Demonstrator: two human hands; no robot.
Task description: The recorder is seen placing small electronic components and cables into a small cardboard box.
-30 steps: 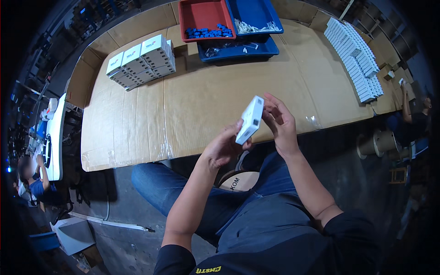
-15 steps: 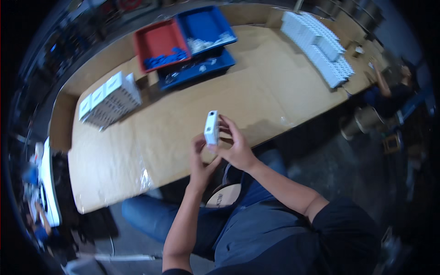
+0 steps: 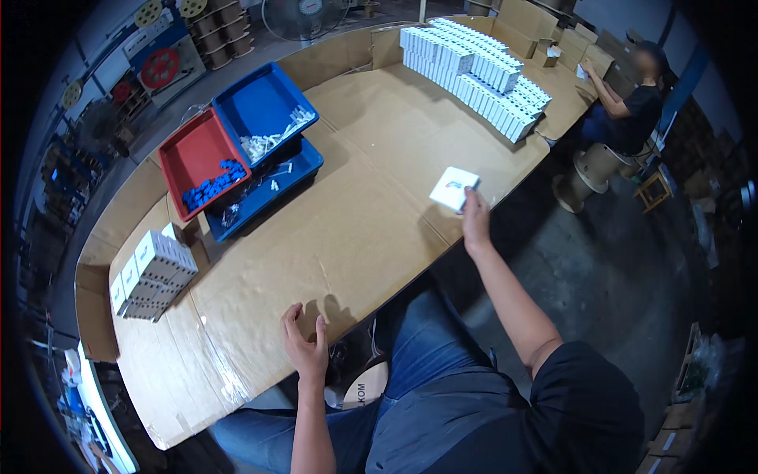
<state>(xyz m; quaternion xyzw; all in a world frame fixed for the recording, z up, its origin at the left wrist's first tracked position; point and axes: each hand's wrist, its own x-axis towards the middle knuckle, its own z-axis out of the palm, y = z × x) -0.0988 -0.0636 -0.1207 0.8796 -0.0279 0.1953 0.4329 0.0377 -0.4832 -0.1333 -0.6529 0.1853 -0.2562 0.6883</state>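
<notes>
A flat, square white box [image 3: 453, 188] with a small coloured print is gripped at its near right edge by my right hand [image 3: 475, 220]. It is held out over the right part of the cardboard-covered table [image 3: 371, 197]. My left hand [image 3: 306, 341] hovers at the table's near edge, fingers apart and curved, holding nothing. Farther off on the right stand long rows of similar white boxes [image 3: 474, 75]. A smaller stack of white boxes [image 3: 154, 276] sits at the left end of the table.
A red tray [image 3: 193, 150] holds blue pieces. Beside it, a blue tray [image 3: 253, 103] holds white pieces, above a lower blue tray [image 3: 304, 166] with clear and white bits. Low cardboard walls line the far edge. At the right, another person [image 3: 636, 103] sits handling something white.
Both hands were together around the white box. My right hand has carried it away to the right, while my left hand has let go and moved left. The view has turned rightward.
</notes>
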